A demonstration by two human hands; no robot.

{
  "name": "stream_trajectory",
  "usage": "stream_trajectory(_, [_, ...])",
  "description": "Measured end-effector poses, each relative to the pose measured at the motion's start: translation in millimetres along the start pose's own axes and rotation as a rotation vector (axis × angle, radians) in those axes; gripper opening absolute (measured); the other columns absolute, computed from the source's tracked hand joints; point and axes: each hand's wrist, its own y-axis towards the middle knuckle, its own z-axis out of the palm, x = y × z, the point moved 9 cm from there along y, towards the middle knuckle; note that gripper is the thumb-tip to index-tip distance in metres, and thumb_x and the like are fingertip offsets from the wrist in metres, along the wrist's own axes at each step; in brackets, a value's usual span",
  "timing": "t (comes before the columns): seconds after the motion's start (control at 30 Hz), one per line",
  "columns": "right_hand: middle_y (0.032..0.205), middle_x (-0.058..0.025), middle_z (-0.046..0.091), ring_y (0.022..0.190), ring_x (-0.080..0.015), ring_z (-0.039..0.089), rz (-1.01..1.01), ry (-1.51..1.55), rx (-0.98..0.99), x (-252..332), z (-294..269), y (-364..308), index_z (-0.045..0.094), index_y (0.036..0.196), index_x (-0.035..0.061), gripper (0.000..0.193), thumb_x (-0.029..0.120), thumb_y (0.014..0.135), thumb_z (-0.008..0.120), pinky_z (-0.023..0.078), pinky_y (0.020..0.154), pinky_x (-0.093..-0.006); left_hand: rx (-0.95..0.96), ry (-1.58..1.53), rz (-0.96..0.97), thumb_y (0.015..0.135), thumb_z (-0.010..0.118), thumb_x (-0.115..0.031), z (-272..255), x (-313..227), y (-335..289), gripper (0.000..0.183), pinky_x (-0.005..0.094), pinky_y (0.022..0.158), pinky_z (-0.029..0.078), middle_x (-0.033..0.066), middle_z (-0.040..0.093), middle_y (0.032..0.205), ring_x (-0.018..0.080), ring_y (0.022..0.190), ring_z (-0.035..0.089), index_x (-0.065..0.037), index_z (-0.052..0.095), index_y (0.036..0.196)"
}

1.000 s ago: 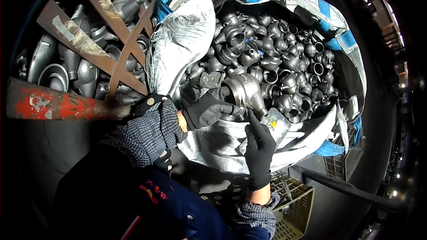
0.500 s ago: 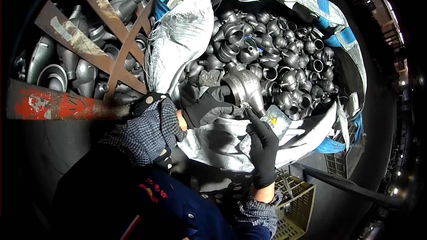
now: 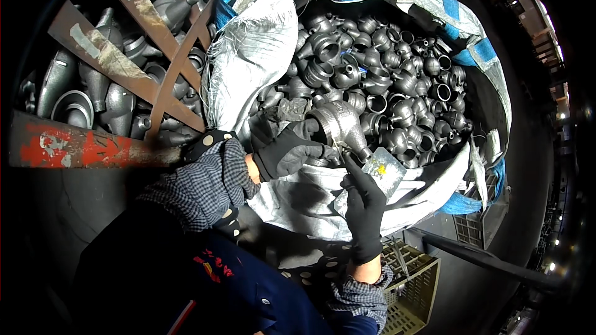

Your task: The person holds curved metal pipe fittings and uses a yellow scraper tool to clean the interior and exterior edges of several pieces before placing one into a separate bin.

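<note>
the left hand (image 3: 288,152), black-gloved, lies at the sack's near-left edge, fingers curled against the threaded mouth of a big grey metal fitting (image 3: 343,127); whether it truly grips it, i cannot tell. the fitting sits just inside the near edge of the white sack (image 3: 251,65), its narrow neck slanting toward that edge. the right hand (image 3: 365,201), also gloved, reaches over the near edge with its index finger extended to just beside the neck; whether it pinches anything is unclear. a flat plate (image 3: 391,177) with a yellow spot lies beside it. smaller grey fittings (image 3: 397,80) fill the sack toward its far edge.
</note>
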Motion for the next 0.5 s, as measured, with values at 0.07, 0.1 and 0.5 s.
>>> stream_trajectory(0.07, [0.082,-0.0077,0.061,0.076,-0.0144,0.061,-0.046,0.029,-0.059,-2,-3,1,0.06,0.131,0.0149,0.056,-0.01,0.081,0.051,0.049,0.07,-0.0264,0.026,0.237,0.129,0.082,0.063,0.001,0,-12,-1,0.035,0.03,0.093,0.049,0.0075,0.064,0.112,0.0143,0.104,0.061,0.002,0.06,0.116])
stream_trajectory(0.1, [0.083,-0.0082,0.062,0.077,-0.0144,0.061,-0.044,-0.011,-0.064,-1,-3,1,0.06,0.131,0.0145,0.056,-0.01,0.081,0.051,0.049,0.071,-0.0263,0.036,0.278,0.19,0.082,0.063,0.001,6,-23,-1,0.034,0.0298,0.093,0.049,0.0072,0.064,0.113,0.0141,0.103,0.061,0.001,0.061,0.115])
stream_trajectory(0.5, [0.077,0.0006,0.061,0.054,0.0006,0.039,0.327,0.523,-0.151,-17,-18,-3,0.059,0.127,0.0003,0.036,0.011,0.093,0.057,0.029,0.048,-0.0164,-0.052,-0.25,-0.164,0.085,0.068,-0.009,16,-16,4,0.034,0.0255,0.09,0.048,0.0017,0.063,0.107,0.01,0.1,0.059,-0.001,0.06,0.118])
